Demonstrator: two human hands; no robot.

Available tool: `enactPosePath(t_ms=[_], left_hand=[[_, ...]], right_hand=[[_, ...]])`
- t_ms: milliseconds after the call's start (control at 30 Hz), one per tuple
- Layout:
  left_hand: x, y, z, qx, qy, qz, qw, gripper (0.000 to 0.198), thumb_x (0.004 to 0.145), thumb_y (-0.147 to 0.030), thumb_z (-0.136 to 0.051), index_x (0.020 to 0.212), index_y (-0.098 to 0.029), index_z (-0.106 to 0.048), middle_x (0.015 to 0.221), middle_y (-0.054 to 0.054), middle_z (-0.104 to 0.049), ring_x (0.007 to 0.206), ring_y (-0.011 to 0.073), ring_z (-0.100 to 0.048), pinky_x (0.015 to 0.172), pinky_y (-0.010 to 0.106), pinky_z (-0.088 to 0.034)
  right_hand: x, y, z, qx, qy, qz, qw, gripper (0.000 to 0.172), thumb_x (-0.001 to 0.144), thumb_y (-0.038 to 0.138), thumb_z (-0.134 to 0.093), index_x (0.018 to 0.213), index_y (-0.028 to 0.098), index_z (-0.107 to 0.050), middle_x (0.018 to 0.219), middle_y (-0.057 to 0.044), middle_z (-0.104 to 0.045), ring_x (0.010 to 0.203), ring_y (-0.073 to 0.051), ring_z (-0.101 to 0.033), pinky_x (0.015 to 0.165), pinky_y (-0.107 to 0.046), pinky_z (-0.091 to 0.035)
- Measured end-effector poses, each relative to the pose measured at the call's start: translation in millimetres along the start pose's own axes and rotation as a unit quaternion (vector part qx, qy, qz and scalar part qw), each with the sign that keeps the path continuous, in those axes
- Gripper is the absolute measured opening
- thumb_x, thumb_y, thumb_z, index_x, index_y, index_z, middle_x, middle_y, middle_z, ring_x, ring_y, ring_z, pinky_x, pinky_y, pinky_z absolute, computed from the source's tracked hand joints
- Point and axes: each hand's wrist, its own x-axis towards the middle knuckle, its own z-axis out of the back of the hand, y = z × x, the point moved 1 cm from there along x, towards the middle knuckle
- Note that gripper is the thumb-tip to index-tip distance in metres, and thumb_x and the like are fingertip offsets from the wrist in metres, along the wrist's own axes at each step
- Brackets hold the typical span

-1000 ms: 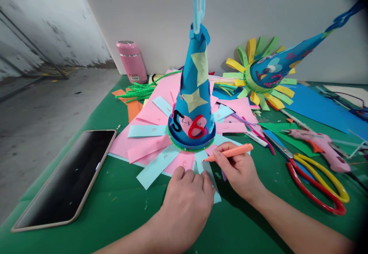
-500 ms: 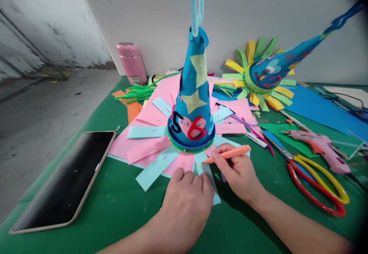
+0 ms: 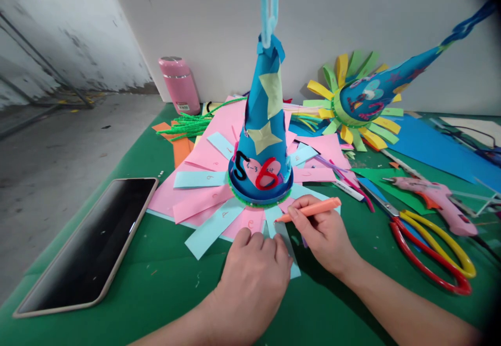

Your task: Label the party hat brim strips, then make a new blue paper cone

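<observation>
A blue paper cone hat (image 3: 261, 119) stands upright, bearing pale green stars, a pink heart and fuzzy black and red numerals. Pink and light blue paper strips fan out around its base, several with handwritten letters. My right hand (image 3: 323, 236) grips an orange marker (image 3: 313, 210), its tip at a light blue paper strip (image 3: 271, 222) in front of the cone. My left hand (image 3: 254, 278) is closed, with curled fingers pressing on the outer part of that strip; its fingertips are hidden. Close by, a pink strip (image 3: 250, 221) carries a red letter.
A phone (image 3: 88, 247) lies at left. Behind are a pink bottle (image 3: 180, 87) and green pipe cleaners (image 3: 188, 125). On the right are scissors (image 3: 430, 252), a pink glue gun (image 3: 434, 200), a capped white marker (image 3: 348, 190) and a second decorated cone hat (image 3: 364, 98) on its side.
Almost nothing differs. Both hands, the marker and the cone hold nearly the same places, with the marker tip still at the light blue strip.
</observation>
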Motion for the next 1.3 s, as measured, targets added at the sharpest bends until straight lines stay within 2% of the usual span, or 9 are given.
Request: enactPosePath(t_ms=[167,400,467,633,833,967,1067,1200,1300], left_hand=[[-0.4,0.6,0.0,0.000,-0.011,0.002,1.000,0.019,0.073,-0.021,-0.054,0.087,-0.011,-0.062,0.054,0.002,-0.056,0.051,0.0190,-0.053,0.053,0.035,-0.038],[1.1,0.7,0.9,-0.002,0.008,0.000,1.000,0.019,0.074,-0.020,-0.054,0.090,-0.011,-0.060,0.057,0.001,-0.055,0.053,0.0179,-0.053,0.054,0.034,-0.037],[0.0,0.7,0.6,-0.009,0.015,-0.001,1.000,0.019,0.074,-0.019,-0.054,0.090,-0.012,-0.060,0.057,0.000,-0.055,0.053,0.0179,-0.052,0.054,0.034,-0.037],[-3.1,1.4,-1.2,-0.010,0.017,-0.005,1.000,0.024,0.073,-0.017,-0.055,0.096,-0.010,-0.057,0.060,0.000,-0.055,0.054,0.0180,-0.051,0.053,0.034,-0.036],[-3.8,2.2,-3.5,-0.012,0.035,-0.011,0.999,0.027,0.074,-0.018,-0.053,0.099,-0.009,-0.055,0.062,0.001,-0.055,0.055,0.0178,-0.051,0.054,0.034,-0.036],[-2.2,2.1,-2.5,-0.013,0.032,0.000,0.999,0.022,0.074,-0.018,-0.054,0.095,-0.011,-0.057,0.059,0.000,-0.054,0.054,0.0180,-0.052,0.055,0.035,-0.037],[-0.4,2.0,-0.5,-0.010,0.031,0.005,0.999,0.023,0.074,-0.020,-0.055,0.095,-0.011,-0.058,0.058,0.000,-0.055,0.054,0.0182,-0.053,0.055,0.035,-0.038],[1.7,1.9,2.2,-0.001,0.018,0.007,1.000,0.028,0.076,-0.022,-0.052,0.100,-0.008,-0.058,0.057,0.002,-0.057,0.053,0.0186,-0.054,0.055,0.035,-0.040],[2.8,1.9,3.1,0.000,0.011,0.011,1.000,0.028,0.077,-0.022,-0.051,0.099,-0.008,-0.059,0.056,0.002,-0.058,0.053,0.0183,-0.055,0.054,0.035,-0.040]], right_hand=[[-0.2,1.3,-0.3,-0.001,0.001,0.000,1.000,0.017,0.083,0.026,-0.047,0.075,0.017,-0.059,0.076,-0.003,-0.059,0.071,-0.013,-0.058,0.061,-0.022,-0.047],[-1.9,0.0,1.9,0.035,-0.028,-0.023,0.999,0.011,0.083,0.027,-0.049,0.078,0.018,-0.054,0.061,0.003,-0.050,0.048,-0.007,-0.044,0.045,-0.019,-0.038],[-2.9,-0.4,2.7,0.058,-0.039,-0.016,0.997,0.009,0.083,0.026,-0.048,0.081,0.019,-0.054,0.061,0.003,-0.050,0.051,-0.009,-0.046,0.047,-0.020,-0.040],[-4.3,1.2,8.2,0.086,-0.059,0.041,0.994,0.009,0.081,0.020,-0.050,0.084,0.021,-0.058,0.082,-0.003,-0.057,0.077,-0.016,-0.055,0.065,-0.027,-0.046],[-4.0,2.9,12.7,0.058,-0.074,0.068,0.993,0.009,0.081,0.020,-0.050,0.081,0.022,-0.059,0.076,-0.001,-0.056,0.073,-0.014,-0.054,0.063,-0.026,-0.045],[-3.7,1.4,7.3,0.068,-0.042,0.013,0.997,0.007,0.083,0.024,-0.049,0.084,0.021,-0.055,0.077,-0.001,-0.057,0.070,-0.014,-0.057,0.058,-0.023,-0.046],[-3.3,-1.7,4.1,0.065,-0.004,-0.029,0.997,0.008,0.083,0.026,-0.049,0.081,0.019,-0.052,0.071,0.000,-0.056,0.055,-0.010,-0.053,0.045,-0.020,-0.040],[-3.1,-3.2,3.9,0.043,0.005,-0.033,0.999,0.010,0.083,0.026,-0.049,0.077,0.019,-0.051,0.061,0.003,-0.050,0.040,-0.005,-0.039,0.037,-0.018,-0.030],[-2.9,-0.9,4.1,0.040,0.007,-0.027,0.999,0.009,0.082,0.025,-0.049,0.076,0.019,-0.051,0.060,0.004,-0.048,0.039,-0.005,-0.036,0.036,-0.018,-0.028]])
